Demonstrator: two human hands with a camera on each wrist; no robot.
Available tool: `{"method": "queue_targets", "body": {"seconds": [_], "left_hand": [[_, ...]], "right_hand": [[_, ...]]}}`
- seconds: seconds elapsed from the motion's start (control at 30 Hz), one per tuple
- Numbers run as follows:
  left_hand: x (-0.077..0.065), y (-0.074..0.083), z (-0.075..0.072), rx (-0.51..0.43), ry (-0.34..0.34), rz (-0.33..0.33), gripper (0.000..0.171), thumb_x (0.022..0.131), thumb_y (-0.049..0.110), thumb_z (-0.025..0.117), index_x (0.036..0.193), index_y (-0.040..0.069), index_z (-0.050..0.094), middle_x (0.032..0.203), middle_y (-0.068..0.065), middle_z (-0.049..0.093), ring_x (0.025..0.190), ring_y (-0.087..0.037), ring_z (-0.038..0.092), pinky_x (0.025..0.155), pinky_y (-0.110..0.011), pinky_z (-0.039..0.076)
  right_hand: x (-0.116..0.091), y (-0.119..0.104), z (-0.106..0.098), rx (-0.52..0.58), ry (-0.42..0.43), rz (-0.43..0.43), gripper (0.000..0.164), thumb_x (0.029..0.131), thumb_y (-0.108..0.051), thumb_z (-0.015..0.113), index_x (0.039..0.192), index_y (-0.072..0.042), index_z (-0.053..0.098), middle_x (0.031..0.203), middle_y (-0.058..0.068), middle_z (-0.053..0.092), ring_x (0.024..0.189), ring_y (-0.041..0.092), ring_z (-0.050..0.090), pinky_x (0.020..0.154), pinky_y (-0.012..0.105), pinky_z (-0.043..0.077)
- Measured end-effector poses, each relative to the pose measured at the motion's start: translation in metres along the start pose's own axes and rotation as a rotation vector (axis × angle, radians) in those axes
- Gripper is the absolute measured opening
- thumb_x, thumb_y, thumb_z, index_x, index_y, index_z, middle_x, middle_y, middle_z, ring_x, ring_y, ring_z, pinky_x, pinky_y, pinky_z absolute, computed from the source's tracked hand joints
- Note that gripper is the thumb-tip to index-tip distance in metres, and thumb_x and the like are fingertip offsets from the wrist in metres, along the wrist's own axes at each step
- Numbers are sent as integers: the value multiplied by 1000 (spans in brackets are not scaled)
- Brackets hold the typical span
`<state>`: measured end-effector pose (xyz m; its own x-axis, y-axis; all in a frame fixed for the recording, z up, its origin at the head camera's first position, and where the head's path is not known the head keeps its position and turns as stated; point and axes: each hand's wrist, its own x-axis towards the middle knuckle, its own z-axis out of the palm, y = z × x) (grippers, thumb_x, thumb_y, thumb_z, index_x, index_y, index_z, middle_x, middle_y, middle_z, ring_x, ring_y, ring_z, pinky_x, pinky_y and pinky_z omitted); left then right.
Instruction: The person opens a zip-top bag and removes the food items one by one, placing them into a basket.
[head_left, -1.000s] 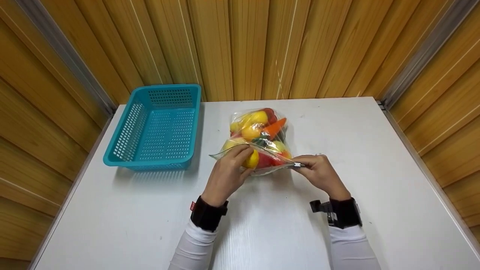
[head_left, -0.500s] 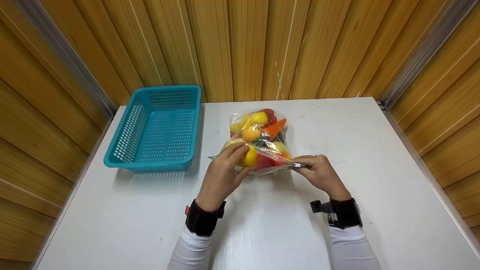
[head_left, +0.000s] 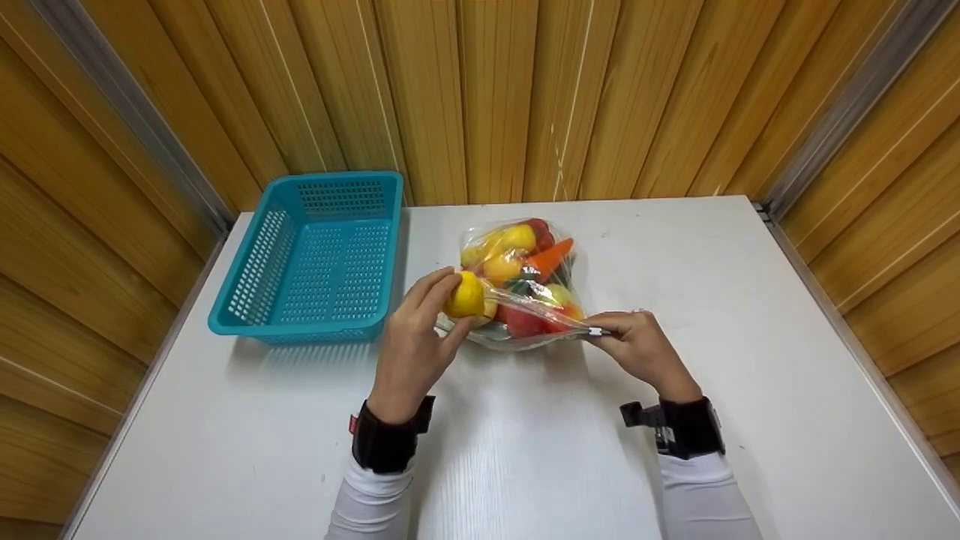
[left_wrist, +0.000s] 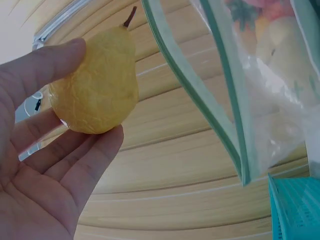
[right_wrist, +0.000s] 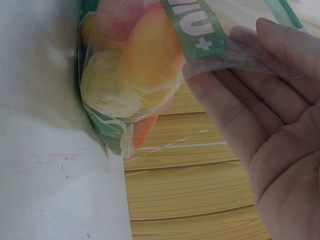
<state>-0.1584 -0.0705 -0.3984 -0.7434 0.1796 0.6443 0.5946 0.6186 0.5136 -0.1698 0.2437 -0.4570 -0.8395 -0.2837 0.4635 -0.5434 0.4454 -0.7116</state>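
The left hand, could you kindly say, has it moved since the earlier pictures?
Yes, the left hand, pinching the pear, has moved left in the head view, closer to the teal basket.

Left hand [head_left: 411,341] shifted toward 9 o'clock; yellow pear [head_left: 466,295], held in its fingers [head_left: 436,291], now outside the clear bag [head_left: 536,307], displaced toward 10 o'clock.

Dressed in white and black

Behind the bare left hand [head_left: 411,341] sits a wide black wristband [head_left: 384,444] with a small red rectangular tag [head_left: 353,424] on its outer edge and a stubby black block [head_left: 425,414] opposite. The bare right hand [head_left: 637,349] has a matching black band [head_left: 690,427], a slim black bracket [head_left: 637,414] jutting inward from it. Creased, close-fitting white sleeves [head_left: 373,499] cover both forearms.
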Motion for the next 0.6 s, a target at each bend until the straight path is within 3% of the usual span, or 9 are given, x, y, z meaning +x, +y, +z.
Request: {"method": "queue_targets", "body": {"seconds": [0.3,0.6], "left_hand": [[2,-33,-13,69,118,-93,52,81,13,89,126,-2,67,128,-20,66,116,-34,67,100,-43,55],[1,-73,-19,103,211,-248,50,82,11,89,124,-4,65,124,-23,66,111,-37,66,100,-49,55]], "right_hand": [[-1,1,1,16,-4,-1,17,82,15,76,96,6,80,94,19,78,88,2,69,75,8,51],[-1,1,0,24,-11,8,18,83,14,75,98,5,80,96,20,78,88,5,70,73,10,52]]}}
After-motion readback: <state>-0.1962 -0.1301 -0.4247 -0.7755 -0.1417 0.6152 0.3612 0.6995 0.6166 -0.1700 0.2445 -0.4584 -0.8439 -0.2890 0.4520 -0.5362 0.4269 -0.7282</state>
